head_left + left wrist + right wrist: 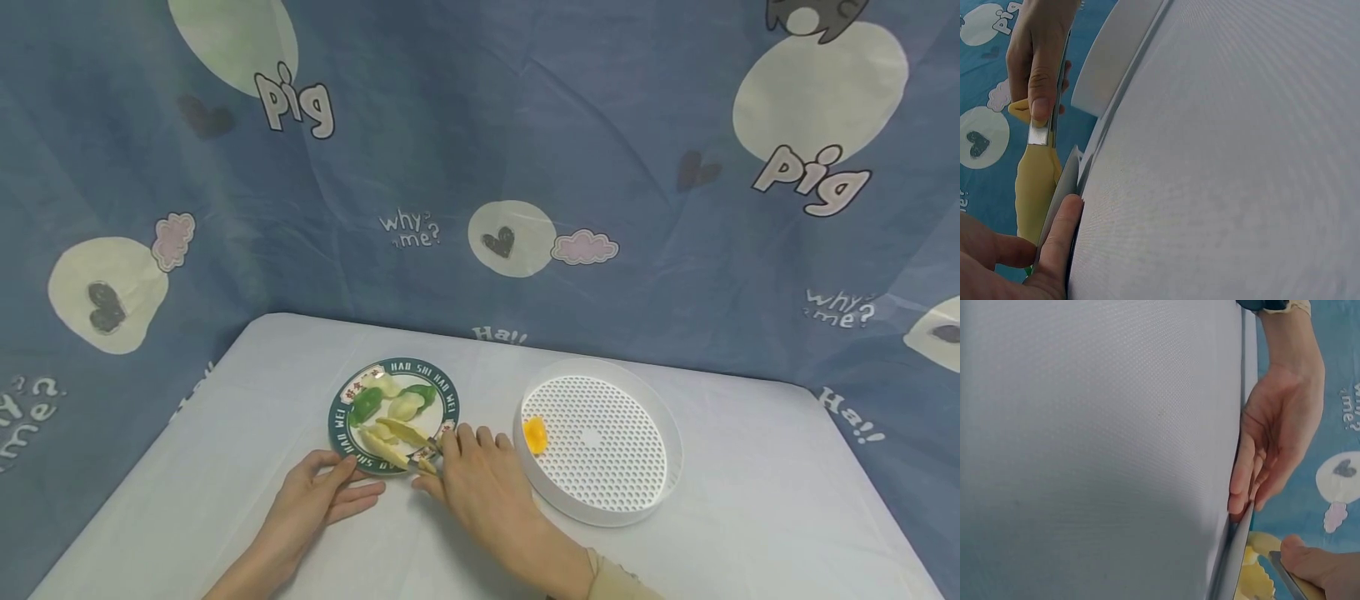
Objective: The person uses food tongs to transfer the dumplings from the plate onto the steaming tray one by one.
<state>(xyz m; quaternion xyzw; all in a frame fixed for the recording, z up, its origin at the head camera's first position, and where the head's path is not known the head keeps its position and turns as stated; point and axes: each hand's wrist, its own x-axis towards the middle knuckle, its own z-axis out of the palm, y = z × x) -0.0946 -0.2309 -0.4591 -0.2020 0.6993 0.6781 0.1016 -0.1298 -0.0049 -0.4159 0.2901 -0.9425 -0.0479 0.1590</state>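
My left hand pinches the near-left rim of a round plate with a green lettered border, thumb above and fingers beneath. In the left wrist view the plate appears edge-on. My right hand grips kitchen tongs with yellow tips and metal handles. Their parted tips lie over the plate's near side, beside or around a pale piece; whether they touch it cannot be told. Several green and pale dumpling-shaped pieces lie on the plate, partly hidden by the tongs.
To the right of the plate stands a round white steamer-like tray with a perforated base. One yellow piece lies at its left side. A white cloth covers the table, and a blue printed curtain hangs behind.
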